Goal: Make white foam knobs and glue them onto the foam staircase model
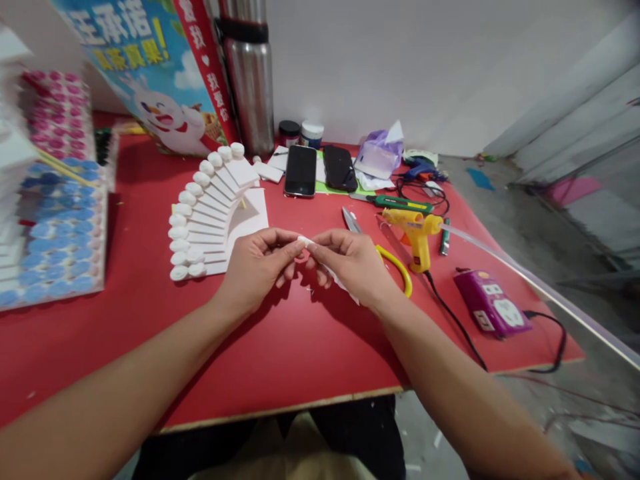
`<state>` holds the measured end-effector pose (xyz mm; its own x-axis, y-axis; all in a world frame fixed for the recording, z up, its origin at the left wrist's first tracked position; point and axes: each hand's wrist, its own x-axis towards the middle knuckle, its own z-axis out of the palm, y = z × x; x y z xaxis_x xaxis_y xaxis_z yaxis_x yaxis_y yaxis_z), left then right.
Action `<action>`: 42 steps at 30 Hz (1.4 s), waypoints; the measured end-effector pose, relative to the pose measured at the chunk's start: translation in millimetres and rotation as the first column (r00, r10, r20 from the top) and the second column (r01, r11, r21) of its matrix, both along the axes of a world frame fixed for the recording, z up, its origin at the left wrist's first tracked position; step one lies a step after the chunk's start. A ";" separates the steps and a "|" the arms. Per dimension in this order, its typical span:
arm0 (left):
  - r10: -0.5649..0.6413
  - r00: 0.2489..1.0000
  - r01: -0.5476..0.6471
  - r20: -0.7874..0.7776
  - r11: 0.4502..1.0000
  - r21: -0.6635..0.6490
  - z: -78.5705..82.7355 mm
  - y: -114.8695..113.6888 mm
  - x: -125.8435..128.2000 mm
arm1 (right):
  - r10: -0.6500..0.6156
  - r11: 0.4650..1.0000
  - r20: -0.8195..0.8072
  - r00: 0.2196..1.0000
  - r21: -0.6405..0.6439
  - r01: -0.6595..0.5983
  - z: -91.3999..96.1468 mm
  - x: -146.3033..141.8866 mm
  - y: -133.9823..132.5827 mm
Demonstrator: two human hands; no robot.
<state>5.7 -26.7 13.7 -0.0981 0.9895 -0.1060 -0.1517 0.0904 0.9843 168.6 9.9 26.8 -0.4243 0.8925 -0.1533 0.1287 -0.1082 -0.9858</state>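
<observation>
Between the fingertips of both hands, above the red table, is a thin white strip (pixel 305 241). My left hand (pixel 265 262) pinches its small, bunched end between thumb and forefinger. My right hand (pixel 347 261) pinches the same piece close by, and a white length shows beneath that palm. Most of the strip is hidden by the fingers. To the left, white rolled flowers (pixel 179 233) line the outer edge of a fan of white strips or cards (pixel 207 230). Scissors with yellow handles (pixel 407 280) lie partly behind my right hand.
A yellow glue gun (pixel 417 233) with a long clear glue stick (pixel 540 285) stands at right, beside a purple power box (pixel 493 303) and cables. Two phones (pixel 301 171), a green cutter (pixel 403 203) and a steel bottle (pixel 250 97) are behind. Blue rolled flowers (pixel 63 250) fill a tray at left.
</observation>
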 end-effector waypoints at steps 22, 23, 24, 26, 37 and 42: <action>0.011 0.984 0.006 -0.180 0.996 0.094 9.1 -6.5 -8.7 | 0.080 0.918 0.073 0.994 0.383 -0.102 -1.4 9.8 -4.5; 0.013 0.982 0.008 -0.189 0.994 0.110 8.1 -6.5 -8.4 | 0.083 0.924 0.071 0.994 0.369 -0.103 -1.7 9.7 -4.3; 0.017 0.980 0.008 -0.196 0.992 0.127 7.2 -6.6 -8.0 | 0.082 0.929 0.066 0.994 0.356 -0.100 -2.2 9.6 -4.1; 0.023 0.980 0.010 -0.199 0.986 0.165 6.0 -6.8 -6.8 | 0.068 0.940 0.046 0.997 0.332 -0.080 -3.0 9.4 -3.7; -0.229 0.973 0.230 -0.040 0.973 0.024 1.0 0.3 -18.8 | 0.062 0.931 0.013 0.998 0.360 -0.063 -0.2 13.0 -2.7; -0.322 0.946 0.322 -0.042 0.947 -0.004 -1.6 -0.3 -17.1 | 0.068 0.906 0.041 0.997 0.415 -0.079 -2.4 14.6 -0.5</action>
<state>-11.4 -26.9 12.1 0.2220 0.9693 -0.1061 -0.0740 0.1252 0.9894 183.2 9.3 24.4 -0.4923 0.8439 0.2133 0.1460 0.3217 -0.9355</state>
